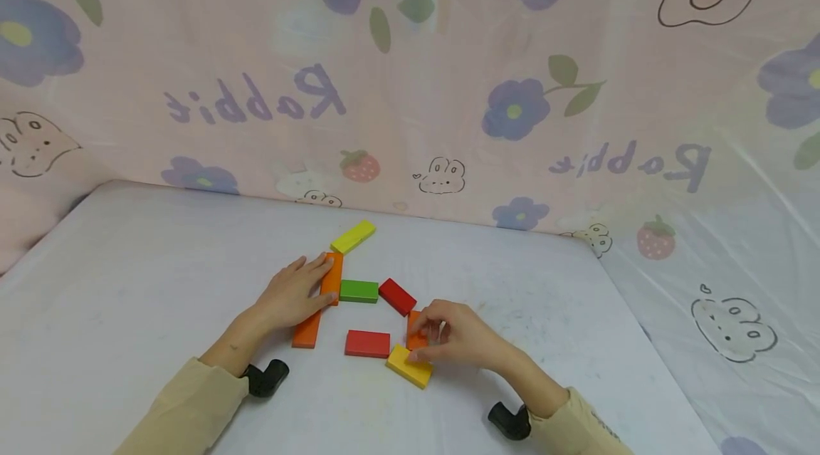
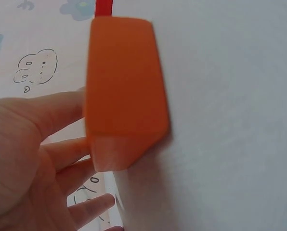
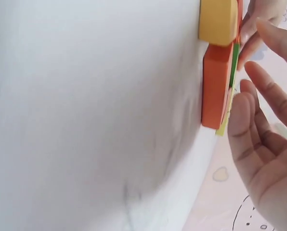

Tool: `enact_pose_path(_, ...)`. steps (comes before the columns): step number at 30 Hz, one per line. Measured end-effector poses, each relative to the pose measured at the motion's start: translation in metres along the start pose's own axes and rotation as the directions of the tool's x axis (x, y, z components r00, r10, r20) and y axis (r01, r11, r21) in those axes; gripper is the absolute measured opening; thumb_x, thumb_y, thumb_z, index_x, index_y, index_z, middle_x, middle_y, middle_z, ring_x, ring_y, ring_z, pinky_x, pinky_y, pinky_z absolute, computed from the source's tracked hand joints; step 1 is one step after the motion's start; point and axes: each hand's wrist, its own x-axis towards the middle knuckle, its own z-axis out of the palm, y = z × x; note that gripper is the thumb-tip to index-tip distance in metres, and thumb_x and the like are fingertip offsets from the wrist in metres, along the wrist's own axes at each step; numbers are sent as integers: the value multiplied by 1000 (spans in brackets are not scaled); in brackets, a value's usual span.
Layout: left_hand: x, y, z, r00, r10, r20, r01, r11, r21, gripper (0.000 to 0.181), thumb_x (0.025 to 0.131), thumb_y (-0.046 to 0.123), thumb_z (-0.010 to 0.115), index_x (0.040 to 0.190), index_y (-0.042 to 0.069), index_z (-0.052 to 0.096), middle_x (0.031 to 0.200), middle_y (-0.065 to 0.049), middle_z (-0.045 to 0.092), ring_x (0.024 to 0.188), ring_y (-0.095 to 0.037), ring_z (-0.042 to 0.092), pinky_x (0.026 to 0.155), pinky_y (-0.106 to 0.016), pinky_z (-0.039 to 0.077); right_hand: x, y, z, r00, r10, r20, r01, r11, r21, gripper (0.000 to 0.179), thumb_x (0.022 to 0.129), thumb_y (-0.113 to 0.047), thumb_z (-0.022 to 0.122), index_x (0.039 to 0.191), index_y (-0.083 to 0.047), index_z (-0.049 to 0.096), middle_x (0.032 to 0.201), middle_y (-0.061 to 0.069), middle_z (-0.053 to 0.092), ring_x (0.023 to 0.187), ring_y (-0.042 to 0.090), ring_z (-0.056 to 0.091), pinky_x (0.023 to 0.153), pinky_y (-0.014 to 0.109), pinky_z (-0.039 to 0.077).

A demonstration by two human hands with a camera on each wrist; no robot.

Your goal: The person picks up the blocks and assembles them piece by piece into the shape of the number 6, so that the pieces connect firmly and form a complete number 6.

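Right hand (image 1: 466, 335): fingers loosely curved, over the smooth orange rectangular block (image 1: 413, 330) mid-tabletop (image 1: 544, 284); contact unclear. That block lies just left of the palm, long axis running roughly toward the tabletop's far edge, right hand nearer. Matte amber-yellow rectangular block (image 1: 410, 371) touches its near end. Left hand (image 1: 291, 295): spread, fingertips and thumb on the long orange bar (image 1: 332, 280), green rectangular block (image 1: 359, 291) beside it.
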Motion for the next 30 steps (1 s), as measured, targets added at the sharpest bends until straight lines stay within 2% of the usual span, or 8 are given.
enact_pose_path(4, 0, -1, 0, 1000, -3, 0, 3, 1000, -3, 63, 93, 26, 60, 145, 0, 37, 153, -21, 32, 138, -51, 25, 110, -66, 20, 2, -4, 3, 999, -32, 11, 32, 999, -17, 30, 76, -32, 82, 99, -17, 71, 89, -3, 62, 77, 14, 55, 61, 18, 49)
enact_pose_path(11, 0, 1, 0, 1000, -4, 7, 4, 1000, -11, 63, 93, 27, 59, 145, 0, 37, 153, -21, 32, 138, -51, 24, 111, -66, 20, 4, -9, 5, 998, 33, 61, -30, 998, -55, 25, 75, -33, 82, 95, -21, 73, 94, -7, 55, 88, 12, 51, 69, 21, 49)
enact_pose_path(21, 2, -2, 1, 1000, -8, 1, 8, 1000, -6, 62, 93, 26, 59, 145, -1, 37, 153, -22, 32, 138, -51, 24, 110, -67, 19, 7, -11, 11, 997, -7, 82, 15, 996, -88, 21, 76, -28, 81, 96, -22, 75, 97, -9, 52, 97, 9, 44, 79, 25, 44)
enact_pose_path(25, 2, -2, 1, 1000, -9, 2, 9, 1000, -7, 62, 93, 27, 59, 145, 0, 37, 153, -21, 32, 138, -51, 24, 110, -67, 19, 10, -13, 13, 996, 7, 88, 1, 995, -96, 22, 76, -28, 81, 97, -22, 75, 97, -10, 52, 102, 10, 44, 85, 27, 43)
enact_pose_path(30, 2, -2, 1, 1000, -11, 1, 11, 1000, -3, 62, 93, 26, 60, 145, 0, 38, 152, -22, 33, 138, -51, 24, 110, -66, 20, 12, -15, 16, 995, 9, 94, -2, 997, -82, 23, 77, -28, 80, 99, -22, 75, 99, -11, 53, 102, 10, 44, 82, 27, 44)
